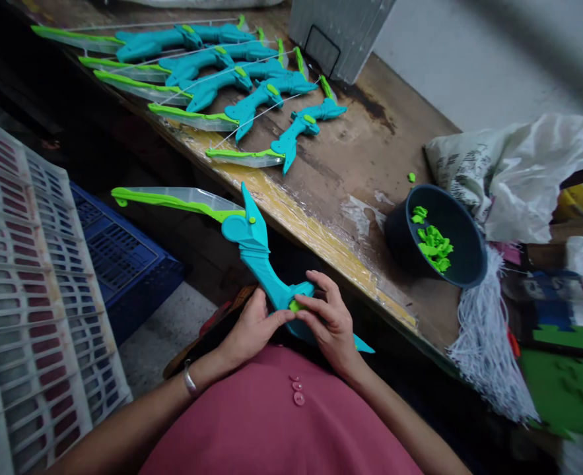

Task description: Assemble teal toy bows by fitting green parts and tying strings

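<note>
A turquoise toy bow (261,260) with a green and clear limb lies across my lap, its limb reaching out to the left. My left hand (255,324) grips the bow's middle, the thumb resting beside a small green plastic piece (297,305). On the other side, my right hand (328,320) closes its fingers on that green piece, which sits at the bow's centre. Part of the bow is hidden behind my right hand; a turquoise tip shows past it. No string is visible on this bow.
Several strung toy bows (291,135) lie on the wooden table (365,138). A dark bowl (395,231) holds green pieces, near a plastic bag (523,171) and a bundle of white strings (484,336). White (38,284) and blue crates (127,257) stand at left.
</note>
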A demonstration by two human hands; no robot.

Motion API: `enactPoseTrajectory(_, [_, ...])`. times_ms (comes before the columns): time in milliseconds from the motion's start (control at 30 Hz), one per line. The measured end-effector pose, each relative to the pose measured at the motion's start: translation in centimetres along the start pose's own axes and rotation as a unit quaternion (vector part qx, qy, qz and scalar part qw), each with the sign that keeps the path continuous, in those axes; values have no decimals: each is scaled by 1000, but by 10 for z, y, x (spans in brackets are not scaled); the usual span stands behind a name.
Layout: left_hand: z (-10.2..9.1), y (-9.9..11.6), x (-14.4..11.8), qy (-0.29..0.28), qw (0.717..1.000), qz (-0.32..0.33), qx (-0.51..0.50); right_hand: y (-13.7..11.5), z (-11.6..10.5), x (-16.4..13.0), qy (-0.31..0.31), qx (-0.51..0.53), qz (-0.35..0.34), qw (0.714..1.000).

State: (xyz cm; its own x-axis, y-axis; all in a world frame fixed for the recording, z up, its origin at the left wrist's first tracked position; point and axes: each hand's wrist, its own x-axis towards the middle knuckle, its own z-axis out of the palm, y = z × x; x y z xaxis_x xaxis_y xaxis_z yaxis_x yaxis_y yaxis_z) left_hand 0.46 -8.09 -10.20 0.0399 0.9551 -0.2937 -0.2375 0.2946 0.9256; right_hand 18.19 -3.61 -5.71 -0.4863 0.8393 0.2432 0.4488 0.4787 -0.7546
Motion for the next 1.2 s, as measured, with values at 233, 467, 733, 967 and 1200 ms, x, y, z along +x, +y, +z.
enactPoseTrajectory(233, [0,2,-1,-12,996,-9,-90,1,-16,13,-20,-131,-114,985])
enactPoseTrajectory(467, [-1,2,-1,-42,996,-3,-77,0,-36,36,-161,-174,-256,937])
enactPoseTrajectory(733, [-2,1,-8,-11,999,18,-30,-8,-37,39,-175,-218,-270,922])
enactPoseTrajectory(967, [-1,0,-8,-4,999,33,19,-7,-37,32,-148,-216,-287,921])
enactPoseTrajectory(1200, [1,11,-8,17,999,15,45,-1,-28,23,-88,-127,-195,969])
